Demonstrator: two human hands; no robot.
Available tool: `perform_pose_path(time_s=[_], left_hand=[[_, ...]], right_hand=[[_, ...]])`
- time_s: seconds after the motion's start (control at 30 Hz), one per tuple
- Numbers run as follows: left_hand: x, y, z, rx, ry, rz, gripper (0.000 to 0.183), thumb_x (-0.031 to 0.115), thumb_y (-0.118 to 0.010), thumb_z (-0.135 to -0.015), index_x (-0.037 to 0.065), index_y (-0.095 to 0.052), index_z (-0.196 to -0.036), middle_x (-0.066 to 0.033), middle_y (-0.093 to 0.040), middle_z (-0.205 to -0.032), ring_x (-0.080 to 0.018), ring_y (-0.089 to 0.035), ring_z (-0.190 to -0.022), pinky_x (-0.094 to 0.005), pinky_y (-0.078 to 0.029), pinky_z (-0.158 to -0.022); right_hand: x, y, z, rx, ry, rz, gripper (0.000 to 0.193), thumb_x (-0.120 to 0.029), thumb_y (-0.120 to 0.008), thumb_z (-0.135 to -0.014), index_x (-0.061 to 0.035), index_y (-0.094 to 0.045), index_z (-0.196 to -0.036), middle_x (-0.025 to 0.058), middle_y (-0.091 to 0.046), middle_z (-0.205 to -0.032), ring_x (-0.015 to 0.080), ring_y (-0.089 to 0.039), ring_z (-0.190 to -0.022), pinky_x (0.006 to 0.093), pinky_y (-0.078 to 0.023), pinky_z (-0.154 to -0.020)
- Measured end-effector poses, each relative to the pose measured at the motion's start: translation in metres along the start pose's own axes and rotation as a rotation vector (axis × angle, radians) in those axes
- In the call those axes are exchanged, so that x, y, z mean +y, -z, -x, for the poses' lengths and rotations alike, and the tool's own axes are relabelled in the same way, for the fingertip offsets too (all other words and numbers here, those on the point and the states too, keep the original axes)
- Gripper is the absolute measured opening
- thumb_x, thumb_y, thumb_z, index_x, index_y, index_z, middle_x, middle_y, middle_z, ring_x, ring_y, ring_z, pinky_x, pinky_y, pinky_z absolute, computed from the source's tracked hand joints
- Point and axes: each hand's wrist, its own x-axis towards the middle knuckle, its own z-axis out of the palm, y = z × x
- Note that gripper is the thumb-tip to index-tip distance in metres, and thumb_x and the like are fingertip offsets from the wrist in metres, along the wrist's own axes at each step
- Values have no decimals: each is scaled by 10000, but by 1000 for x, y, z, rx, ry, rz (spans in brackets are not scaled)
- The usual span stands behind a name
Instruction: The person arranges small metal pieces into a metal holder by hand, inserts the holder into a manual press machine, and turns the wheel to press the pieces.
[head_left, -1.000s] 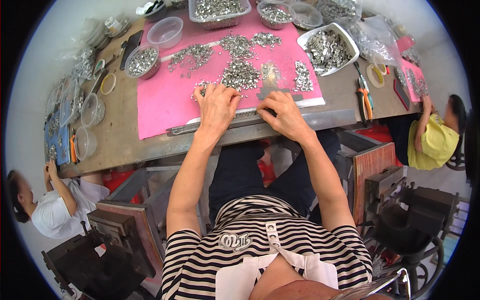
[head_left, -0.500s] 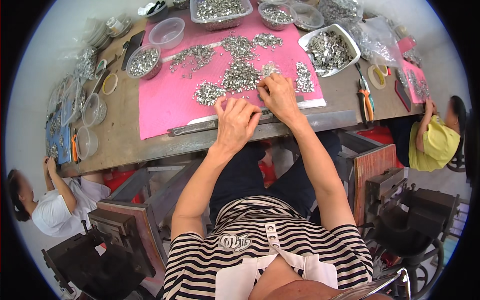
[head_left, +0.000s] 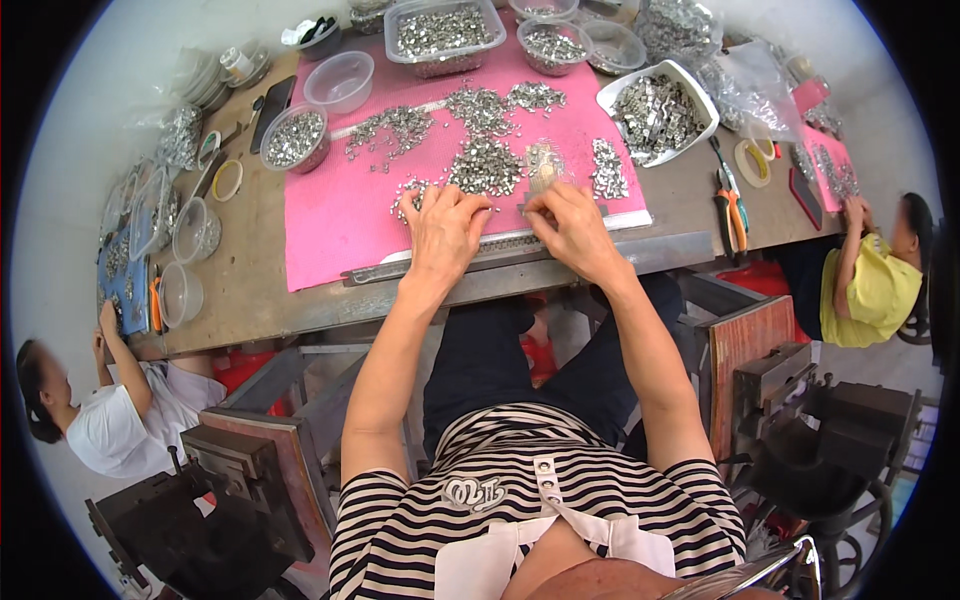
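Blue mat (head_left: pixel 137 312) at far left, worked at by a person in a white shirt (head_left: pixel 115 430); orange-handled tool (head_left: pixel 155 302) laid at its right edge. Next, clear tubs (head_left: pixel 183 297), yellow tape roll (head_left: pixel 215 184), dark flat slab (head_left: pixel 272 108). Round tub (head_left: pixel 311 161) of metal bits parked at left edge of pink mat (head_left: pixel 330 235).

Left hand (head_left: pixel 445 235) held at front-left pile (head_left: pixel 414 193), pile partly covered by it. Thumb and fingertips brought close together; whether a piece is pinched can't be told. Rectangular tub (head_left: pixel 445 66), filled with bits, set at back. Narrow metal strip (head_left: pixel 510 244) laid along mat's front edge, partly blocked from view by both hands. Right hand (head_left: pixel 575 235) placed just in front of brassy cluster (head_left: pixel 545 160); fingers curled, narrow; contents can't be told. White tray (head_left: pixel 606 100) heaped with metal pieces; pliers (head_left: pixel 736 215) laid apart from hands. Another person in a yellow top (head_left: pixel 870 290) seated at far right.

Labels: white bottle (head_left: pixel 237 64), print too small to read; letter-shaped badge (head_left: pixel 475 493) fixed on striped shirt (head_left: pixel 400 540).

Surface: brown bench (head_left: pixel 245 255), metal-edged, partly covered by pink mat. Room: dark machines (head_left: pixel 230 465) mounted both sides, pale wall (head_left: pixel 885 115) behind.
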Motion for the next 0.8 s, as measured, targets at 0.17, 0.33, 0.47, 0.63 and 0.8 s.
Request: perform_pose_path(time_s=[0.17,0.33,0.47,0.63,0.8], left_hand=[[0,1,-2,-41,8,45,69,189,-754,-854,154,-737,-910,-14,-613,-876,-231,-561,-954,-505,-309,-1001],[-3,4,0,-85,21,124,87,188,-758,-847,137,-727,-909,-31,-610,-898,-242,-558,-972,-515,-305,-1008],[-1,7,-1,-109,29,125,95,193,-759,-847,122,-722,-897,-40,-604,-901,-247,-560,-978,-511,-307,-1014],[-1,6,-2,-167,80,103,119,205,-757,-864,119,-745,-945,-21,-641,-929,-229,-580,-1002,-486,-293,-1042],[1,7,-2,-182,111,80,117,209,-762,-852,111,-755,-916,-37,-644,-928,-241,-586,-1004,-539,-270,-1086]], right_hand=[[-9,8,19,-36,44,12,84,-47,-728,-854,-49,-669,-914,65,-612,-858,253,-600,-835,376,-412,-799],[-10,5,21,-33,99,50,86,-50,-728,-855,-47,-675,-922,64,-614,-874,253,-592,-873,384,-415,-809],[-6,3,11,-55,50,-4,80,-74,-730,-860,-47,-693,-925,72,-611,-853,278,-592,-838,395,-423,-798],[-2,-21,-19,-13,8,-13,80,-108,-734,-864,-41,-700,-892,96,-619,-841,309,-603,-814,417,-437,-784],[4,-32,-26,-148,-70,89,148,-190,-735,-844,-52,-687,-866,118,-631,-867,311,-626,-892,440,-422,-821]])
